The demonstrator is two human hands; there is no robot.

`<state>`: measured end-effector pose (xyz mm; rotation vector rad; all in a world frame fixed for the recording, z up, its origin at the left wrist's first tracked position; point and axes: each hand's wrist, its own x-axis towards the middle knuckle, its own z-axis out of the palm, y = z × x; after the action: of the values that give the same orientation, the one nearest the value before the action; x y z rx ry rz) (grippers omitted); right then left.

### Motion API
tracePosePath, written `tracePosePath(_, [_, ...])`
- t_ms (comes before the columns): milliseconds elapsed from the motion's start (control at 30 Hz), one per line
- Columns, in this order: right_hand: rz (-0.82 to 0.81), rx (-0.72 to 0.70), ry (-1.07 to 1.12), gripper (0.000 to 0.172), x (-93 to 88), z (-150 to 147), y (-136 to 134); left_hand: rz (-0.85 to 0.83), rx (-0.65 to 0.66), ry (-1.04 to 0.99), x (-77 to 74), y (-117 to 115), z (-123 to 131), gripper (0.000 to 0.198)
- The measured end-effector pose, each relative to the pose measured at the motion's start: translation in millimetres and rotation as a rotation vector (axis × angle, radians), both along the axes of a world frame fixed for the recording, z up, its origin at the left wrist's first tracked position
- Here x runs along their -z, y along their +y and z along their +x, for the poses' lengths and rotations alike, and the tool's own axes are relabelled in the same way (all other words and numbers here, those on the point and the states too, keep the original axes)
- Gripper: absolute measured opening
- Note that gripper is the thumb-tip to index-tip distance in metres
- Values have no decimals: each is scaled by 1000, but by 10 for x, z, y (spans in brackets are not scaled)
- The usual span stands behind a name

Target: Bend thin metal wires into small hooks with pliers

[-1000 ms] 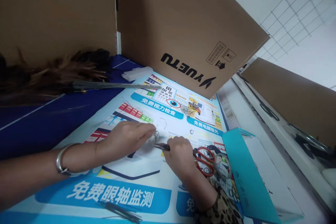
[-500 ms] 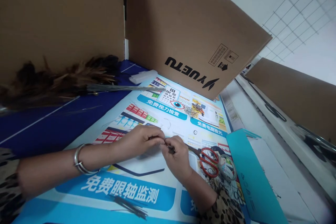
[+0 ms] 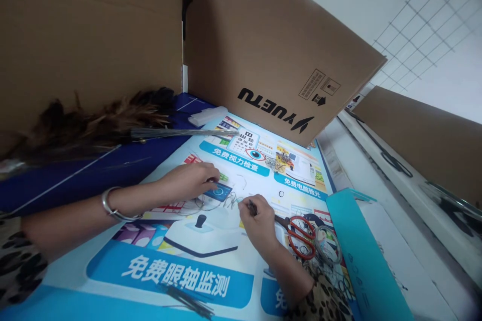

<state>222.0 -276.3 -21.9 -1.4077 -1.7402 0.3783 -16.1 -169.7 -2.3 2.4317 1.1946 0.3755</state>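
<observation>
My left hand [image 3: 194, 180] hovers over the printed sheet with its fingers curled together. Thin loose wires [image 3: 230, 200] lie just beside and below it; whether one is in its fingertips I cannot make out. My right hand [image 3: 259, 223] is closed round a small dark brown piece [image 3: 252, 207], whose end shows between thumb and fingers; its kind is unclear. Right of that hand lie red-handled scissors [image 3: 301, 235] with dark blades, touching or overlapping a coil of clear wire [image 3: 328, 245].
Brown feathers [image 3: 113, 115] and a bundle of long thin wires [image 3: 181, 133] lie at the back left. Short dark wires [image 3: 188, 301] lie in front. A teal box [image 3: 367, 256] stands at the right. Cardboard walls [image 3: 278, 45] rise behind.
My left hand has come away from my right hand, moving left and slightly back. My right hand stays nearly in place, still round the dark piece. The view has shifted slightly.
</observation>
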Motion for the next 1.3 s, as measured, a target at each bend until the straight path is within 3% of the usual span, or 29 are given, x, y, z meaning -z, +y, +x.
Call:
tracePosePath(233, [-8,-31,-19,15,26,18,11,9,6,71,157,2,32,15])
tracePosePath(467, [-39,-41,19,12,43,10,14,30,3,-2,252,-23,69,14])
tracePosePath(667, [-160,21,260,4,0,-2,-5,-59,-28,-232,170,-52,112,19])
tracePosePath(867, [-208,30,462,18,-104,-29,-56,-136,-95,-486,139,-151,172,28])
tracePosePath(1067, [-262,-81,753,15,-178,-122,-155,-110,-279,-626,30,-347,212,26])
tracePosePath(1300, [-222,-230,731,15,-196,-218,-227,-119,-343,-709,4,-521,274,28])
